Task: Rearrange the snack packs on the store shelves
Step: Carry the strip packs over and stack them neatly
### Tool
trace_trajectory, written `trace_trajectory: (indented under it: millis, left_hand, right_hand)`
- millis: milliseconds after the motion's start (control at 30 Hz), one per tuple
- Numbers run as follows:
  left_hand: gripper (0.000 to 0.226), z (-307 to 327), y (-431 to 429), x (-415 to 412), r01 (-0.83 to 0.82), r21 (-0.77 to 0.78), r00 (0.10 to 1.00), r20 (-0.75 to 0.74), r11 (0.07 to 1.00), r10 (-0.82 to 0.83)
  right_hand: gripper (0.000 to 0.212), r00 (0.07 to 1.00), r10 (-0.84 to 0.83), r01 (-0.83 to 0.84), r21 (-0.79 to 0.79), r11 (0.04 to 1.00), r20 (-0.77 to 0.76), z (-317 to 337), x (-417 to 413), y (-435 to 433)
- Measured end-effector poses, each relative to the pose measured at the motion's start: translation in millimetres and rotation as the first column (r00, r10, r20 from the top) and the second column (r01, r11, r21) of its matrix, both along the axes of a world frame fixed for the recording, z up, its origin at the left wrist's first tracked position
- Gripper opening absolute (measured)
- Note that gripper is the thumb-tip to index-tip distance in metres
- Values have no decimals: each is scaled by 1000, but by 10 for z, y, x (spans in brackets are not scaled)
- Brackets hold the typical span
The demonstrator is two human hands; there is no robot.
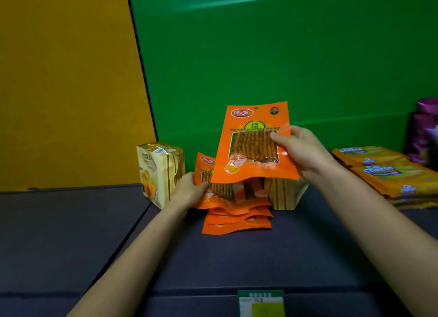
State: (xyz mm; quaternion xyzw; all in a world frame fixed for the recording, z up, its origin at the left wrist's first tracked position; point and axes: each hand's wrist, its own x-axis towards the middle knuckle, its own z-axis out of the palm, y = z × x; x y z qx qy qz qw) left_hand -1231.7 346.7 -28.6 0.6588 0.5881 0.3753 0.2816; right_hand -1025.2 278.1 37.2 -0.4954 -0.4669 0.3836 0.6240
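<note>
My right hand pinches the right edge of an orange snack pack and holds it upright above the shelf. Below it lies a stack of several identical orange packs on the dark shelf. My left hand grips the left side of another orange pack that leans up at the back of that stack. The held pack hides much of the stack behind it.
A gold-and-white snack bag stands left of the stack, and a striped gold bag stands right of it. Yellow cheese packs lie at the right, with a purple bag behind. A green price tag sits on the shelf's front edge.
</note>
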Motion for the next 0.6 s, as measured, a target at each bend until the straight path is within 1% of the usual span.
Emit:
trace_trajectory:
  millis: [67, 133, 200, 233, 267, 300, 333, 400, 467, 500, 533, 600]
  left_hand:
    - [43, -46, 25, 23, 7, 28, 990, -142, 1000, -3]
    - [47, -124, 72, 34, 43, 50, 975, -220, 998, -31]
    - [53, -183, 127, 37, 86, 23, 967, -243, 996, -78]
    - [56, -216, 159, 27, 96, -18, 970, -223, 995, -97]
    - [62, -251, 183, 20, 104, -26, 970, -217, 994, -107]
    - [67, -257, 186, 22, 118, -19, 966, -228, 993, -119]
    - [68, -258, 196, 14, 145, 6, 957, -255, 989, -138]
    - [66, -234, 152, 3, 191, -21, 929, -319, 981, -187]
    - [78, -186, 112, -21, 197, -75, 931, -297, 977, -211]
    - [78, -167, 108, -36, 176, -94, 943, -269, 980, -195]
    - [69, -163, 119, -41, 154, -98, 952, -251, 983, -174]
    - [43, -156, 124, -76, 129, -92, 972, -187, 987, -145]
  right_hand:
    - [34, 1000, -11, 11, -1, 1000, 7, -52, -88, -12]
    - [36, 1000, -22, 22, 5, 1000, 10, -91, -160, -13]
    - [33, 1000, -22, 21, 19, 1000, 7, -131, -202, 10]
    - [30, 1000, -17, 17, 19, 1000, 8, -146, -226, 16]
    - [24, 1000, -16, 16, 11, 1000, 14, -163, -249, 31]
    - [20, 1000, -16, 16, 0, 1000, 26, -175, -279, 33]
    - [19, 999, -20, 20, -11, 1000, 47, -196, -308, 47]
    - [31, 996, -31, 33, -22, 999, 80, -236, -353, 83]
    - [37, 992, -45, 50, -38, 998, 116, -265, -410, 100]
    - [38, 985, -64, 69, -31, 997, 158, -286, -437, 106]
    - [40, 964, -92, 97, -9, 995, 249, -307, -465, 114]
    - [38, 885, -155, 149, 49, 988, 439, -341, -521, 126]
